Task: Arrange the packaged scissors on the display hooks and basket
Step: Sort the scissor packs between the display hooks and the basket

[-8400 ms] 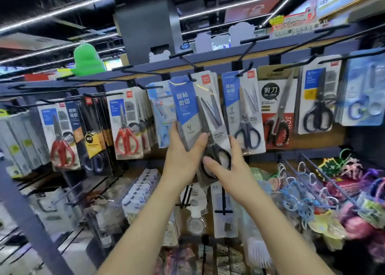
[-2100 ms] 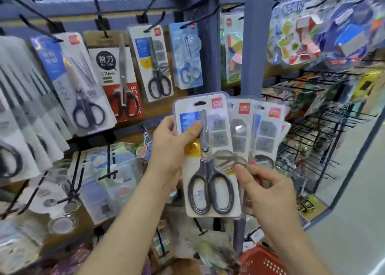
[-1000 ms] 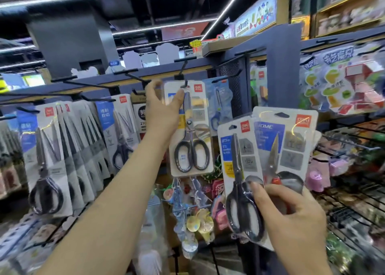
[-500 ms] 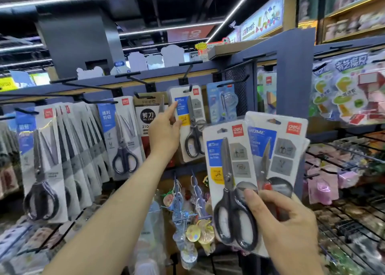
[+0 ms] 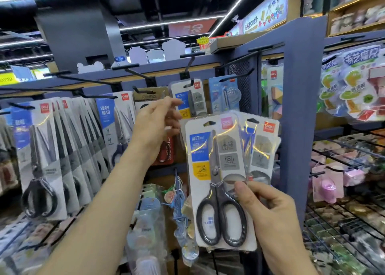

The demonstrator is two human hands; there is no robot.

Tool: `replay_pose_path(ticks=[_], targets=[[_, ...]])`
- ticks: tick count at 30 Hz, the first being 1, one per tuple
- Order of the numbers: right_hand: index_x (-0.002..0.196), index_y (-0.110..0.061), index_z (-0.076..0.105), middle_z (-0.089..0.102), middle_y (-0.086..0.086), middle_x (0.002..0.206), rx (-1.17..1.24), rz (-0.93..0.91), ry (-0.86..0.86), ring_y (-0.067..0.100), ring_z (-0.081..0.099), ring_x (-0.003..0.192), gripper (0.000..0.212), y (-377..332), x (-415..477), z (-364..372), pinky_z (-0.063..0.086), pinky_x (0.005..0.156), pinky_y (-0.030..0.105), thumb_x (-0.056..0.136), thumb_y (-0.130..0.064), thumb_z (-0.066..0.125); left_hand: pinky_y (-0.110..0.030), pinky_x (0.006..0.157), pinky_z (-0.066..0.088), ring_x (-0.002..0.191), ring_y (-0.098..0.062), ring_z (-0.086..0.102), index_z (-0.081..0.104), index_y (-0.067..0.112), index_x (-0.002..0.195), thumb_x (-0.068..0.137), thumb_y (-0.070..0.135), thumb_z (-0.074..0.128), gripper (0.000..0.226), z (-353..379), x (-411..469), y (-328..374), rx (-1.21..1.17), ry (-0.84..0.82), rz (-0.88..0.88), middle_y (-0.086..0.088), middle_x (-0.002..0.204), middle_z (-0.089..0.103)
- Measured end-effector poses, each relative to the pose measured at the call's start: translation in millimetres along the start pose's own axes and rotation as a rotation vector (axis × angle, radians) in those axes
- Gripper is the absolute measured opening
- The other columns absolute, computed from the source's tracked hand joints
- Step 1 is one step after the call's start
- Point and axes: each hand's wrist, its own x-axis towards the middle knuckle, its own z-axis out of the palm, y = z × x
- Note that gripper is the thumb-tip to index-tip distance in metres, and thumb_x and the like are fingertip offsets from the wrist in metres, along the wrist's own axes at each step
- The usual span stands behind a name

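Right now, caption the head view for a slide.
Right hand holds packaged scissors; left hand hovers open near a hung pack.

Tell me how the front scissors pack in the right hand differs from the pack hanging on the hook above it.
The front pack is pinched by the right hand, off any hook; the hanging pack sits on a black hook. The front pack shows whole, handles included; the hanging pack's lower part is hidden. Both have white cards with red logo, blue and yellow labels.
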Motion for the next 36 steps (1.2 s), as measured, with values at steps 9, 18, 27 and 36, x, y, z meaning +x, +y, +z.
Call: replay_pose_path(ticks=[9, 18, 27, 36], targets=[[0.066, -0.016, 0.078, 0.065, -0.002, 0.055, -0.026, 0.034, -0.043, -0.002, 0.054, 0.053, 0.012, -4, -2, 11, 0.044, 0.055, 0.009, 0.063, -0.025, 0.071, -0.025, 0.073, 0.059, 0.092, -0.016, 0.072, 0.073, 0.017, 0.093, 0.067, 0.029, 0.075, 0.029, 4, -38, 36, 0.158, -0.284, 0.033, 0.0, 0.094, 0.076], [0.065, -0.013, 0.077, 0.067, -0.003, 0.059, -0.059, 0.059, -0.08, -0.001, 0.056, 0.055, 0.026, -22, 12, 14, 0.045, 0.054, 0.01, 0.076, -0.033, 0.064, -0.027, 0.07, 0.059, 0.076, -0.014, 0.073, 0.076, 0.012, 0.088, 0.077, 0.012, 0.081, 0.012, 22, -5, 65, 0.166, -0.014, 0.188, 0.0, 0.083, 0.077], [0.075, -0.013, 0.079, 0.074, -0.001, 0.068, -0.014, 0.09, -0.1, 0.001, 0.066, 0.062, 0.029, -25, 23, 19, 0.047, 0.056, 0.011, 0.082, -0.033, 0.06, -0.039, 0.077, 0.062, 0.082, -0.025, 0.074, 0.075, 0.01, 0.087, 0.078, 0.016, 0.08, 0.012, 27, 20, 67, 0.143, -0.015, 0.059, -0.009, 0.087, 0.077], [0.076, -0.006, 0.076, 0.065, 0.031, 0.075, -0.009, 0.116, -0.083, 0.019, 0.056, 0.063, 0.037, -23, 23, 26, 0.046, 0.054, 0.025, 0.08, -0.039, 0.061, -0.036, 0.07, 0.062, 0.08, -0.024, 0.074, 0.072, 0.006, 0.099, 0.083, 0.019, 0.076, 0.021, 24, 28, 78, 0.095, -0.137, -0.143, -0.012, 0.093, 0.076]])
